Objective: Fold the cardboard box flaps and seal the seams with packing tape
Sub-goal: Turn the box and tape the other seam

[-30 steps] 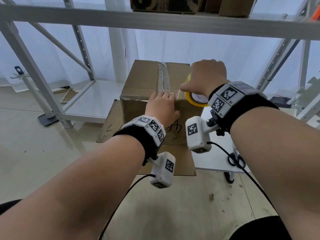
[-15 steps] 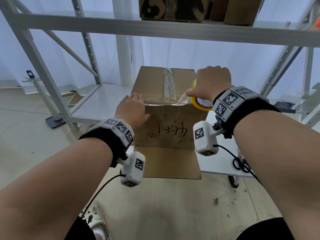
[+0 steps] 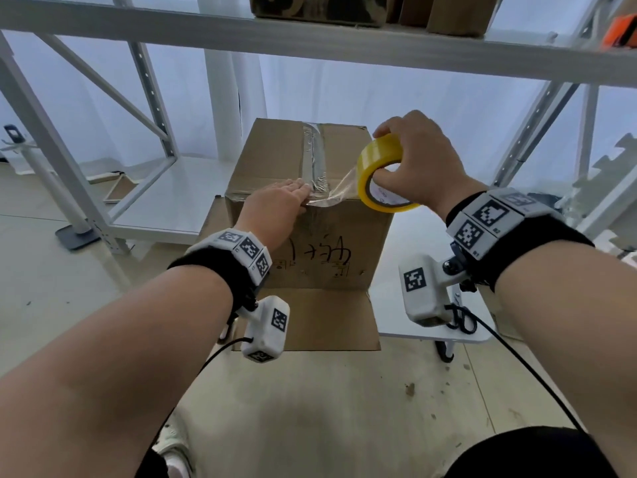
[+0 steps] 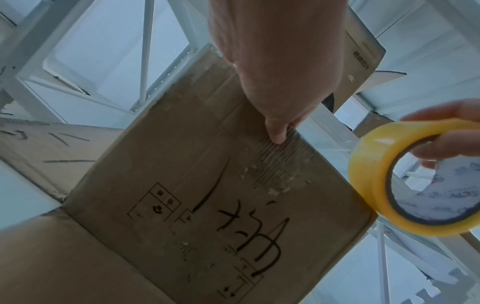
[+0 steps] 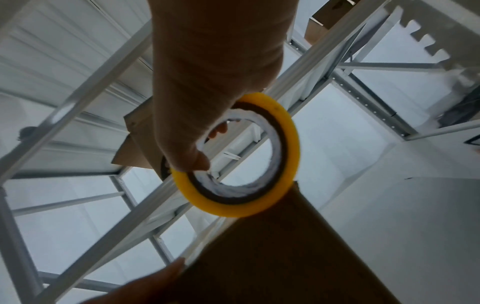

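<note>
A brown cardboard box (image 3: 275, 160) stands on the floor with its top flaps folded down and a clear tape strip (image 3: 314, 153) along the middle seam. My left hand (image 3: 275, 208) lies flat on the near top edge, fingers pressing the tape down there; its thumb (image 4: 276, 131) rests against the box's front face (image 4: 182, 185). My right hand (image 3: 413, 167) grips a yellow tape roll (image 3: 379, 174), raised to the right of the box, with clear tape stretched from it to the box edge. The thumb hooks inside the roll (image 5: 241, 156).
A loose bottom flap (image 3: 310, 319) sticks out on the floor toward me. Grey metal shelving (image 3: 310, 32) spans overhead, with boxes on it. A low white platform (image 3: 389, 305) with black scissors (image 3: 462, 319) sits to the right. Cables hang from both wrists.
My right hand has lifted the roll up and away from the box corner, pulling out a stretch of tape. My left hand moved right along the near top edge onto the tape.
</note>
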`<state>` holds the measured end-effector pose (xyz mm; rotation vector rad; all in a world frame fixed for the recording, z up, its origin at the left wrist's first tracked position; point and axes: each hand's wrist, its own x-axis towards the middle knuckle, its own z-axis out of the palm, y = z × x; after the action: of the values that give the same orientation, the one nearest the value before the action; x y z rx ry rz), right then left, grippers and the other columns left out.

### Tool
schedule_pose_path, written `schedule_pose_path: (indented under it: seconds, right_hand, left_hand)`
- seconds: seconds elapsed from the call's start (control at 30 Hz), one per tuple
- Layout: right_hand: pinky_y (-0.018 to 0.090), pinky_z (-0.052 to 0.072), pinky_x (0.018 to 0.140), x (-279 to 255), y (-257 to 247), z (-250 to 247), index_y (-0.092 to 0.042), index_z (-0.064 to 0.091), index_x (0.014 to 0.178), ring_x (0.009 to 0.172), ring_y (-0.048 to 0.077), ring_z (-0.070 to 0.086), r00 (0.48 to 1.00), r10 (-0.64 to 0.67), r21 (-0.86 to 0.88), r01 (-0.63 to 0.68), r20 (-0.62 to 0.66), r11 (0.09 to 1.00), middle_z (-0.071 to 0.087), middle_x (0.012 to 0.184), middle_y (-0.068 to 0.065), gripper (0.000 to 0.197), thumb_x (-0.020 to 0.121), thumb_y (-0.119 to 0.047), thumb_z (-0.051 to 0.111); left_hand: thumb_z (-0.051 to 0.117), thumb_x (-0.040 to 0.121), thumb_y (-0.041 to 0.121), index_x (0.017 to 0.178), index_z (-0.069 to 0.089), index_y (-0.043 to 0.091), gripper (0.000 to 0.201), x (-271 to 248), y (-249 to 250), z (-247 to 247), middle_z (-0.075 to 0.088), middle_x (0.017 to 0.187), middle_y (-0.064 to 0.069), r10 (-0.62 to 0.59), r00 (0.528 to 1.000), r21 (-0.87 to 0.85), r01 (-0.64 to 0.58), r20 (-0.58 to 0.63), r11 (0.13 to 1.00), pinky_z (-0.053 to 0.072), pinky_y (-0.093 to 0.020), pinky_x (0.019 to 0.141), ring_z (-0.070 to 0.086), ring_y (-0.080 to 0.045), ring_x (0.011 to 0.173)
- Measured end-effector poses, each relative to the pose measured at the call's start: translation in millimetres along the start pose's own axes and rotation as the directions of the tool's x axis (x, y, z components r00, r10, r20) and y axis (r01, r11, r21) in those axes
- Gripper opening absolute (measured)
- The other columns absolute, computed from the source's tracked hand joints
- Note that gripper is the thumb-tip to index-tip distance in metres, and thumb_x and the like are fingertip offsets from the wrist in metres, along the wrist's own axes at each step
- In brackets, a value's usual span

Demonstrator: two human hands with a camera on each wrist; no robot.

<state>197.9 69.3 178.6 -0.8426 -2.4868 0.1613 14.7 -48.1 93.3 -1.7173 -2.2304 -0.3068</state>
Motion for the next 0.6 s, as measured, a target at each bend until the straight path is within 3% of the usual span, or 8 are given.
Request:
schedule_pose_path:
  seconds: [0.17, 0.33, 0.47, 0.53, 0.6]
  right_hand:
    - [0.037, 0.040, 0.090, -5.2, -5.4, 6.8, -0.027, 0.055, 0.123, 0.112, 0.025, 0.048, 0.995, 0.060, 0.083, -0.053, -0.082, 0.995, 0.052, 0.117, 0.003, 0.045, 0.078, -0.032, 0.061]
    - [0.037, 0.041, 0.091, 0.3, -24.9, 10.9, -0.032, 0.052, 0.130, 0.116, 0.022, 0.047, 0.995, 0.095, 0.154, -0.089, -0.028, 0.984, 0.049, 0.121, 0.001, 0.047, 0.084, -0.041, 0.056]
    - [0.038, 0.043, 0.090, 1.9, -34.0, 16.7, -0.026, 0.050, 0.129, 0.114, 0.020, 0.048, 0.992, 0.116, 0.183, -0.106, -0.046, 0.977, 0.053, 0.124, 0.000, 0.055, 0.087, -0.062, 0.047]
    - [0.033, 0.043, 0.082, 5.1, -32.8, 16.3, -0.019, 0.052, 0.117, 0.099, 0.017, 0.051, 0.983, 0.166, 0.232, -0.144, -0.078, 0.962, 0.056, 0.108, -0.002, 0.054, 0.088, -0.064, 0.044]
    - [0.028, 0.040, 0.074, 9.4, -24.5, 15.7, -0.018, 0.052, 0.101, 0.087, 0.016, 0.048, 0.971, 0.224, 0.302, -0.189, -0.084, 0.934, 0.052, 0.089, -0.005, 0.039, 0.089, -0.056, 0.052]
  left_hand:
    - [0.042, 0.101, 0.027, 0.144, 0.037, 0.024, 0.044, -2.5, -16.2, -6.4, 0.038, 0.149, 0.007, 0.034, 0.999, -0.052, -0.033, 0.030, 0.998, 0.030, -0.031, 0.110, 0.035, -0.012, 0.137]
    - [0.042, 0.101, 0.026, 0.144, 0.038, 0.024, 0.044, -8.2, -33.6, -18.7, 0.036, 0.150, 0.003, -0.009, 0.991, -0.027, 0.013, 0.130, 1.000, 0.033, -0.040, 0.111, 0.036, -0.018, 0.137]
    - [0.049, 0.097, 0.024, 0.144, 0.037, 0.013, 0.049, -14.2, -10.0, -16.8, 0.033, 0.151, -0.007, -0.011, 0.996, 0.022, 0.010, 0.083, 1.000, 0.031, -0.040, 0.110, 0.035, -0.026, 0.136]
    - [0.051, 0.095, 0.030, 0.144, 0.036, 0.013, 0.054, -17.8, -0.9, -14.4, 0.037, 0.148, -0.006, 0.019, 0.997, -0.039, -0.016, 0.070, 0.999, 0.030, -0.037, 0.110, 0.036, -0.024, 0.134]
    - [0.050, 0.096, 0.031, 0.146, 0.033, 0.014, 0.056, -19.6, 2.2, -11.0, 0.036, 0.150, -0.003, 0.015, 0.999, -0.089, -0.012, 0.041, 0.996, 0.022, -0.032, 0.113, 0.032, -0.020, 0.138]
